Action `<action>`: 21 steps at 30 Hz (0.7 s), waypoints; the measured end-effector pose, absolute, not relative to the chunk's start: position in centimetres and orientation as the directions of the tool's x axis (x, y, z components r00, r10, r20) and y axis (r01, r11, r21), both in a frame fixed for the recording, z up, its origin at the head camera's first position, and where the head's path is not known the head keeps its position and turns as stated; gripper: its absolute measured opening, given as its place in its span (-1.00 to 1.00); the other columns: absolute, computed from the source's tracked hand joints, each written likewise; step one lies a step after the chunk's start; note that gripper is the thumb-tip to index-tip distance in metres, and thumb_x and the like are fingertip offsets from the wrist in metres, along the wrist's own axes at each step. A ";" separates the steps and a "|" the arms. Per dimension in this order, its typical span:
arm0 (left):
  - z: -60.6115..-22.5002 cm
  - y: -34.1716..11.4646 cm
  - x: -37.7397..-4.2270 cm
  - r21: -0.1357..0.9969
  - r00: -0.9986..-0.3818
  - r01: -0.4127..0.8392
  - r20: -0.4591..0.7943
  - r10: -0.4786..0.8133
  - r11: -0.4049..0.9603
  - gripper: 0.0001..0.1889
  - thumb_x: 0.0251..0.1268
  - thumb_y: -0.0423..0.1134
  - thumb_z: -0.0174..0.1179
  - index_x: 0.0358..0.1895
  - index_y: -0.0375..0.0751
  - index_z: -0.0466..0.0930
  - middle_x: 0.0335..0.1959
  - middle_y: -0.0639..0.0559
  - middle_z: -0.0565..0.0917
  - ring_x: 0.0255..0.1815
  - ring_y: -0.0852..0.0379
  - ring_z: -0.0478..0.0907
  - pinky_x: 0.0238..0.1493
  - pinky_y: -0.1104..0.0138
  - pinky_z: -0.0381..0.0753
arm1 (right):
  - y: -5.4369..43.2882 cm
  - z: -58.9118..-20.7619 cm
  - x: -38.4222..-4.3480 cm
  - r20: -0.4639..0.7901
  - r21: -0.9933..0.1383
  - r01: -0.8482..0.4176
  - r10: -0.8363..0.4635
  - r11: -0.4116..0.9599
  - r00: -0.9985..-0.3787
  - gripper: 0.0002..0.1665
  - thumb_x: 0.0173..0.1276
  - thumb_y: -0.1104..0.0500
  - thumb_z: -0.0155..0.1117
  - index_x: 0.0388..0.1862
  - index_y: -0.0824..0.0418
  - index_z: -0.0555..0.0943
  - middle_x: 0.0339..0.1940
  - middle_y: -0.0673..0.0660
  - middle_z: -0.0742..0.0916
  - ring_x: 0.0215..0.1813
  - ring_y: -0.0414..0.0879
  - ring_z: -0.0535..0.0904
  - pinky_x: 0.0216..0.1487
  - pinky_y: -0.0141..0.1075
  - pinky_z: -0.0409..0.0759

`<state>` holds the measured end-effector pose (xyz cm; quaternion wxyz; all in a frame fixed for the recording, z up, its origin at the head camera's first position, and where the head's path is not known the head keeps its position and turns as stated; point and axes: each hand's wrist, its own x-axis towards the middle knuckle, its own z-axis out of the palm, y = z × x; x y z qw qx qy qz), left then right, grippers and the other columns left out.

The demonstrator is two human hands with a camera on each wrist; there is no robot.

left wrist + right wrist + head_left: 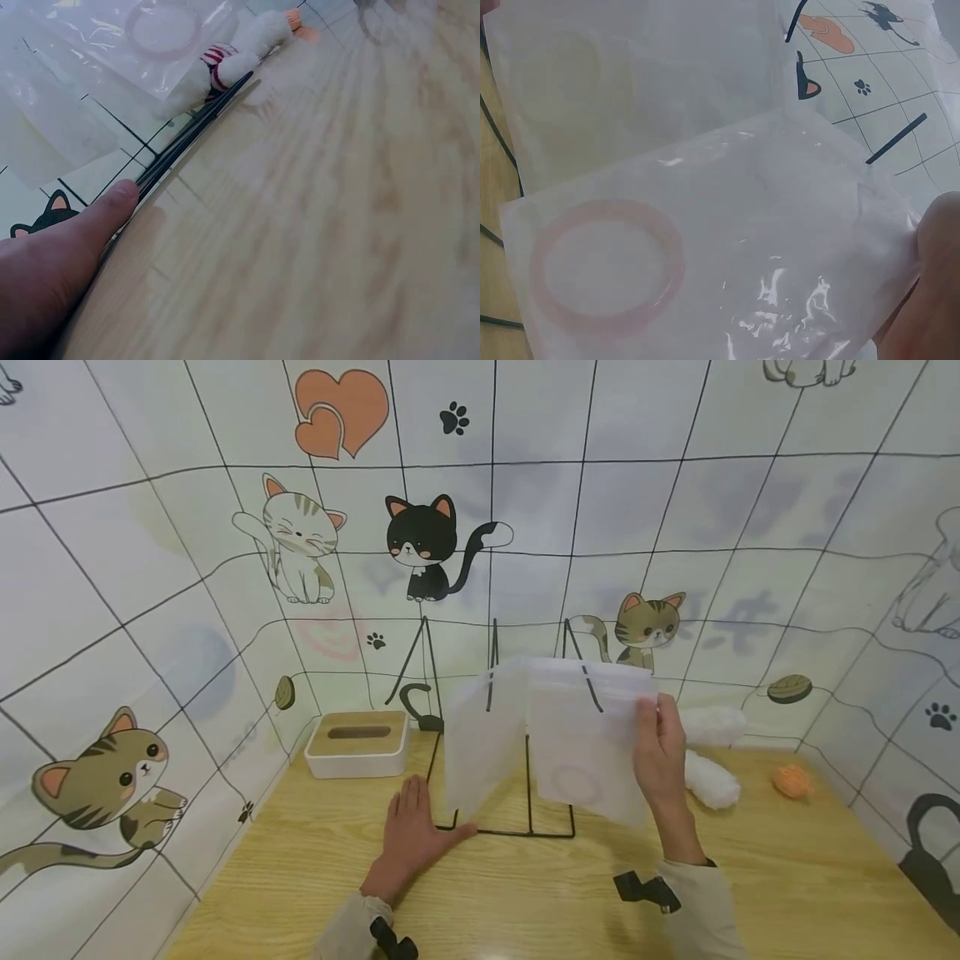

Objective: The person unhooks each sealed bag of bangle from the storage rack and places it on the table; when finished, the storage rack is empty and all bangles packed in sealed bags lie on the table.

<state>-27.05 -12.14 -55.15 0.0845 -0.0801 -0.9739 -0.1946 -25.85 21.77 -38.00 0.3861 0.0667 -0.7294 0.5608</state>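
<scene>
I see the flat, translucent white plastic pouch (581,747) with a pink ring (674,264) at two o'clock from the spread left hand (412,835), a black wire rack's (529,832) prong crossing its top. The right hand (663,764) pinches its three-o'clock edge. Probably light, floppy, slick; I'd hold it near the top.

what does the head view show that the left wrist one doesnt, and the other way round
Only the head view shows the tissue box, the orange heart and the right hand. Only the left wrist view shows red and white stripes among the fluffy white things. Both show those fluffy white things, the left hand, the black rack, the plastic bags and the wooden table.
</scene>
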 end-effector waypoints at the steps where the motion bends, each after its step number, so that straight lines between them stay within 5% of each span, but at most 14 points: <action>1: -55.2 -12.3 -27.1 0.365 -0.972 0.188 0.199 0.121 0.912 0.40 -0.09 0.70 0.05 0.57 -0.43 -0.04 0.61 -0.33 0.03 0.64 -0.21 -0.04 0.57 -0.10 0.00 | 21.7 -38.0 -25.8 0.634 -0.769 -0.524 0.337 0.365 -0.695 -0.67 0.64 0.12 -0.07 -0.13 0.42 0.43 -0.48 -0.05 0.29 -0.38 -0.21 0.22 -0.32 -0.37 0.18; 10: -55.3 -12.5 -27.0 0.372 -0.978 0.174 0.174 0.116 0.912 0.41 -0.11 0.70 0.07 0.57 -0.41 -0.05 0.62 -0.32 0.00 0.65 -0.20 -0.08 0.59 -0.15 -0.15 | 21.1 -37.7 -25.5 0.605 -0.789 -0.470 0.360 0.397 -0.711 -0.65 0.65 0.07 -0.09 -0.09 0.38 0.42 -0.49 -0.03 0.25 -0.40 -0.21 0.19 -0.36 -0.33 0.15; 21: -54.8 -12.4 -26.8 0.375 -0.971 0.202 0.200 0.134 0.905 0.35 -0.04 0.62 0.13 0.55 -0.46 -0.01 0.59 -0.36 0.05 0.63 -0.25 -0.02 0.56 -0.18 -0.09 | 21.5 -37.4 -25.5 0.566 -0.817 -0.451 0.350 0.359 -0.747 -0.63 0.66 0.02 -0.14 -0.14 0.34 0.36 -0.45 -0.02 0.25 -0.36 -0.19 0.19 -0.30 -0.34 0.16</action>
